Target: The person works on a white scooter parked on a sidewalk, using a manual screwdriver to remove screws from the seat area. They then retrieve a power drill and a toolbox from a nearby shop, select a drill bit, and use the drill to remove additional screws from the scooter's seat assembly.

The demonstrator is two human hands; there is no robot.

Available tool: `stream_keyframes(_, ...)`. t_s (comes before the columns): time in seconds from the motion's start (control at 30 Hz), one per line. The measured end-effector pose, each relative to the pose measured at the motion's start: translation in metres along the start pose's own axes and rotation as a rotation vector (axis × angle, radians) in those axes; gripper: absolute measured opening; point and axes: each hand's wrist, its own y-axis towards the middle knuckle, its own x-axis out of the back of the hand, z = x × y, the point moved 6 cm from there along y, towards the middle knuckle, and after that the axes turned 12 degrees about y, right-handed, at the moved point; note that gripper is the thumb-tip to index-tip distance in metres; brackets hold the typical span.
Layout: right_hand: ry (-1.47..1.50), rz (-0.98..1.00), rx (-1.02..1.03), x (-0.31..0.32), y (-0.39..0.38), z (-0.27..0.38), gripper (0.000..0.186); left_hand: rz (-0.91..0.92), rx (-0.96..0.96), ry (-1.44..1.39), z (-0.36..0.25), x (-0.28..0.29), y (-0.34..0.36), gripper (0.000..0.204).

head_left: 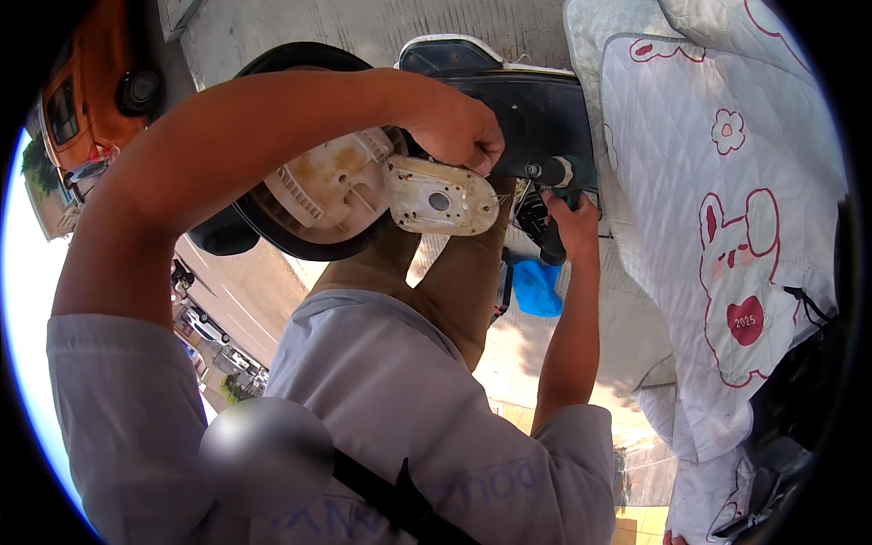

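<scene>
My right hand (576, 223) is wrapped round the grip of a dark green cordless drill (579, 174), its chuck pointing left past the edge of a black panel (545, 113). My left hand (459, 134) reaches across from the left, fingers bent and pressed together just above an off-white plastic plate (442, 202). Whatever lies between those fingertips is too small to make out. The plate is oblong and dirty, with a round hole in its middle. It adjoins a stained cream plastic housing (331, 182) inside a black round rim (318, 252), partly hidden by my left forearm.
A white quilted cover (672, 200) with red line drawings hangs along the right side. Below the drill is a blue bag-like thing (538, 289). An orange vehicle (102, 82) stands at the upper left, beyond ribbed concrete paving (272, 27). Dark wires show beside the drill.
</scene>
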Motion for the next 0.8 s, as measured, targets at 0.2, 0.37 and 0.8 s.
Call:
stream_keyframes(0.2, -0.004, -0.011, 0.008, 0.000, -0.011, 0.014, 0.028, 0.019, 0.058, 0.044, -0.003, 0.003, 0.000, 0.024)
stream_keyframes(0.37, -0.078, -0.012, 0.011, -0.003, -0.008, 0.021, 0.029, 0.013, 0.071, 0.071, -0.001, 0.001, 0.000, 0.027)
stream_keyframes(0.8, -0.175, 0.049, 0.015, -0.007, 0.011, 0.030, 0.032, 0.015, 0.102, 0.075, -0.004, 0.008, -0.002, 0.027)
